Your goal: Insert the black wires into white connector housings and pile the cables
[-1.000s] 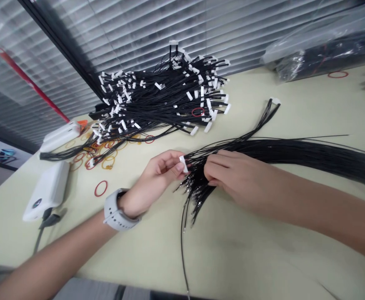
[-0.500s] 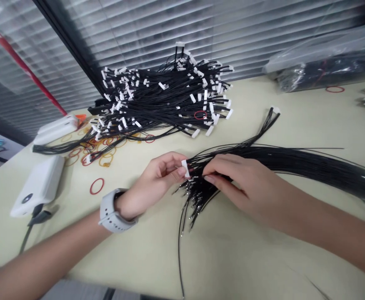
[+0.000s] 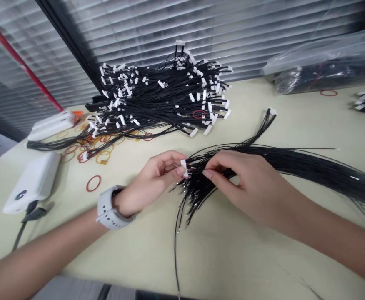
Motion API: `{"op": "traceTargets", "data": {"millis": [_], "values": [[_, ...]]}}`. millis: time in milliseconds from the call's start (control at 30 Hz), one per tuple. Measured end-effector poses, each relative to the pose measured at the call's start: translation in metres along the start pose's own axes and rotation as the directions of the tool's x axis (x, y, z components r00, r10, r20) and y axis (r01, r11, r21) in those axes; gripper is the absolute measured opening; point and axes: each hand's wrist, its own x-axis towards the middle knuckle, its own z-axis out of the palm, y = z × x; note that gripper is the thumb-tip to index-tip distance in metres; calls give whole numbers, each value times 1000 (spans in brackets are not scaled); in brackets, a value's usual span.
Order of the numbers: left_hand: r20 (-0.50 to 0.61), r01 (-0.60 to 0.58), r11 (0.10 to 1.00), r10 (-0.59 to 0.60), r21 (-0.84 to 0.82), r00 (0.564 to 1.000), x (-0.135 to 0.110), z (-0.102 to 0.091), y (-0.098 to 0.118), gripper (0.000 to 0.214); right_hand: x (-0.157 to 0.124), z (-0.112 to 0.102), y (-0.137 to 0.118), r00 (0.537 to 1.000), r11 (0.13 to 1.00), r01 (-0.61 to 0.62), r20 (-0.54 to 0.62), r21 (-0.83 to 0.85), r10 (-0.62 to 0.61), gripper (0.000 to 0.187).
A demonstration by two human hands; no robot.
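Connector housing (image 3: pixel 184 168), seemingly part-filled, sat pinched in my left hand (image 3: pixel 153 179) beside crimped wire ends (image 3: pixel 192 196); my right hand (image 3: pixel 248 179) gripped a black wire (image 3: pixel 199 169); many loose wires (image 3: pixel 313 164) remained, housed harnesses (image 3: pixel 157 99) heaped behind

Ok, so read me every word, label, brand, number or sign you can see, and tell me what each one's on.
None can be read.
White box with the cord: a dark oval mark, too small and blurred to read.
White plug in the left hand: no lettering can be made out.
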Motion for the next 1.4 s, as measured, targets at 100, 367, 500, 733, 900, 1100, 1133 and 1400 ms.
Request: {"op": "traceTargets", "data": {"millis": [100,367,500,733,900,1100,1133,1400], "values": [[-3,0,1000,0,-21,1000,1,0,1,12,1,0,-1,1000,998,-17,-3,54,17,14],[-17,-7,999,7,-45,1000,1,2,2,10,7,-3,4,991,920,-135,50,368,125,18],[-12,1,999,-1,-32,1000,0,0,0,11,6,-4,2,989,931,-143,24,337,143,19],[11,-25,999,25,-23,1000,-1,1,1,11,3,-2,-2,984,961,-172,4,218,176,16],[3,-32,999,32,-7,999,-1,3,3,11,2,-1,0,983,965,-183,24,189,181,17],[3,-34,999,34,-6,999,0,4,4,11,3,-2,2,990,973,-142,19,182,141,16],[4,-32,999,32,-4,999,0,4,4,11,3,-2,2,991,975,-137,18,173,136,16],[17,-35,999,34,9,999,-2,4,5,11,5,-4,2,996,988,-84,-8,129,85,14]]}}
